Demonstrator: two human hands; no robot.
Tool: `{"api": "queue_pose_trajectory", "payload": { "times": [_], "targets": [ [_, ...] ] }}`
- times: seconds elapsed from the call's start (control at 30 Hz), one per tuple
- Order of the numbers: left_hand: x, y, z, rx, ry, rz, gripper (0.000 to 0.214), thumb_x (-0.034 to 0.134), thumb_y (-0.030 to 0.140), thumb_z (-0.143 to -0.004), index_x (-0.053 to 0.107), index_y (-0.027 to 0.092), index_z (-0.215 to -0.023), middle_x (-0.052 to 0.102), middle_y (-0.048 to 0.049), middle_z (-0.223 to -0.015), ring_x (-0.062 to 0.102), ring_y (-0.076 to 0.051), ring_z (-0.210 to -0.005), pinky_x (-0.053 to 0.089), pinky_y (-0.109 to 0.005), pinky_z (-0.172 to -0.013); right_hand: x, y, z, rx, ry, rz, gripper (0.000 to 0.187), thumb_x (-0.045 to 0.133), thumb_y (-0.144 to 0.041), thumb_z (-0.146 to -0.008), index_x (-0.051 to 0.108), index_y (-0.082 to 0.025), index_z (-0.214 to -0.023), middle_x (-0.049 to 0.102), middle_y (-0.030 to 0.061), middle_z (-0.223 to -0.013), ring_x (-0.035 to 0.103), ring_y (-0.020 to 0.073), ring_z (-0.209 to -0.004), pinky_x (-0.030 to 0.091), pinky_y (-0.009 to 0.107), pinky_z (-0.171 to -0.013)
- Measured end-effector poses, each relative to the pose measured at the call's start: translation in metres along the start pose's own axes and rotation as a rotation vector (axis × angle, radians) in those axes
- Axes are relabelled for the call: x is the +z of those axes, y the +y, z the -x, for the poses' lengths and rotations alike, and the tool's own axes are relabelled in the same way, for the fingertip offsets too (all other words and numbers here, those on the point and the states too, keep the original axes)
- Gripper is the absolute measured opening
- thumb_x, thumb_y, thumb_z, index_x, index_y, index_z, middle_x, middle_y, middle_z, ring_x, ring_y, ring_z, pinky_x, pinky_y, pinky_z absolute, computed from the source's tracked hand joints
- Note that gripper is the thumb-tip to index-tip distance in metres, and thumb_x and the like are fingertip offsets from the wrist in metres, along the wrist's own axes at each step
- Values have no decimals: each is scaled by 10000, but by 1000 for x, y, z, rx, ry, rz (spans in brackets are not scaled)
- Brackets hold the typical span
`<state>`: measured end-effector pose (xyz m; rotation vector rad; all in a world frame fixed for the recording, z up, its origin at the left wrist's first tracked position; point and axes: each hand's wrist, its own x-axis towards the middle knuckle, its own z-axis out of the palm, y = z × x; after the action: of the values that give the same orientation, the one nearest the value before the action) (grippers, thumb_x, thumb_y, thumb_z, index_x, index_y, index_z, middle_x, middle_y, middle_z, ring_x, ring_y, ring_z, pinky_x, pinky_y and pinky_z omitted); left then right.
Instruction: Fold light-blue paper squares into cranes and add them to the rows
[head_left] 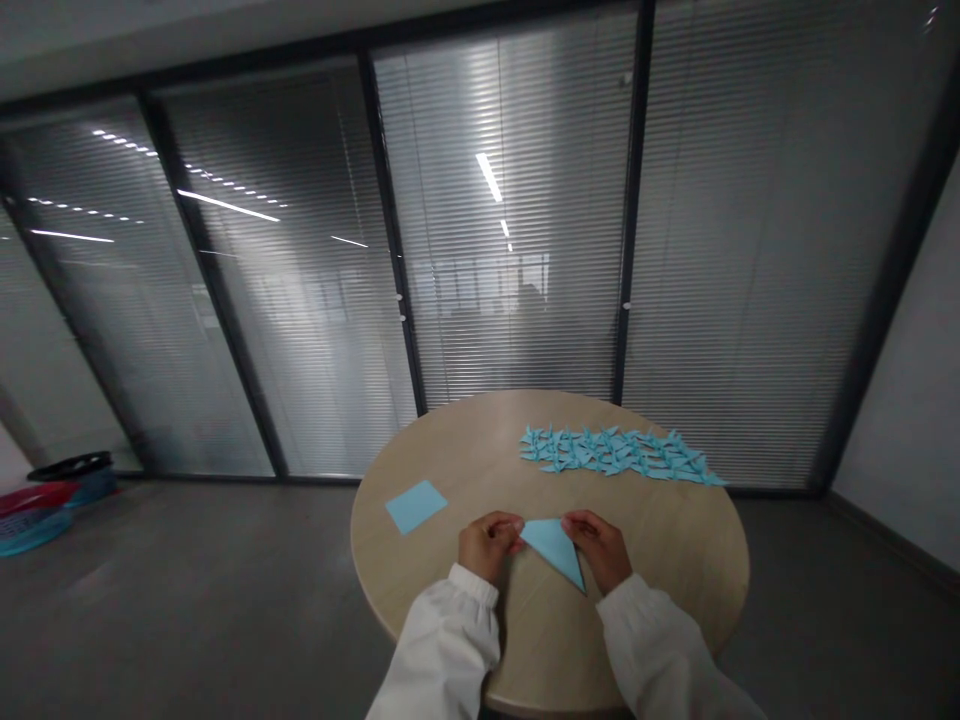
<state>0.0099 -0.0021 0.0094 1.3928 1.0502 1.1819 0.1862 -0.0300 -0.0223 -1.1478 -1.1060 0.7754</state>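
Round pale table [472,450]: blue sheet [417,506] left, folded blue shapes [615,453] clustered far right.

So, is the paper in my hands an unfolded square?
No, your left hand and right hand hold blue paper folded into a triangle.

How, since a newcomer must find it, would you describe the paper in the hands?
Start at the round table, then look nearer than the cluster of folded pieces. Between the left hand and right hand is a folded blue paper, roughly triangular. Unlike the flat, four-cornered sheet to its left, it is held.
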Motion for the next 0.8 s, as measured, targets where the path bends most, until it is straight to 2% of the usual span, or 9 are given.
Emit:
{"api": "queue_pose_trajectory", "payload": {
  "times": [0.13,0.3,0.43,0.57,0.8],
  "targets": [
    [3,-3,-14,58,-50,32,192,606,318,-607,580,133,-652,505,29,-472,505,-98,-452,434,-203,-456,1,4,-2,18,6,-42,343,631,-474,-583,625,-160,-721,643,45,-652,589,196,-633,466,271,-559],
    [13,-5,-27,128,-42,15,207,524,366,-671,517,161,-704,466,46,-526,467,-87,-468,411,-191,-443,2,2,-1,16,-43,-119,365,639,-461,-581,627,-164,-793,642,30,-619,574,165,-532,456,255,-488],
    [20,-6,-25,162,-93,-2,256,528,400,-680,527,166,-785,466,39,-592,471,-87,-526,395,-179,-473,1,0,-1,1,-28,-104,378,621,-490,-590,645,-170,-790,659,45,-671,595,188,-591,473,270,-516],
    [22,-6,-21,182,-174,-56,314,581,396,-653,560,149,-847,446,48,-526,438,-81,-490,344,-177,-478,0,-1,0,-7,-15,-74,382,606,-501,-602,648,-173,-794,664,56,-695,597,195,-591,480,283,-520],
    [18,-5,-22,155,-88,-89,290,633,380,-589,624,131,-737,405,53,-438,389,-82,-435,291,-191,-451,2,-4,1,19,-19,-12,438,595,-551,-587,651,-177,-808,672,63,-727,613,215,-646,491,293,-551]
  ]
}}
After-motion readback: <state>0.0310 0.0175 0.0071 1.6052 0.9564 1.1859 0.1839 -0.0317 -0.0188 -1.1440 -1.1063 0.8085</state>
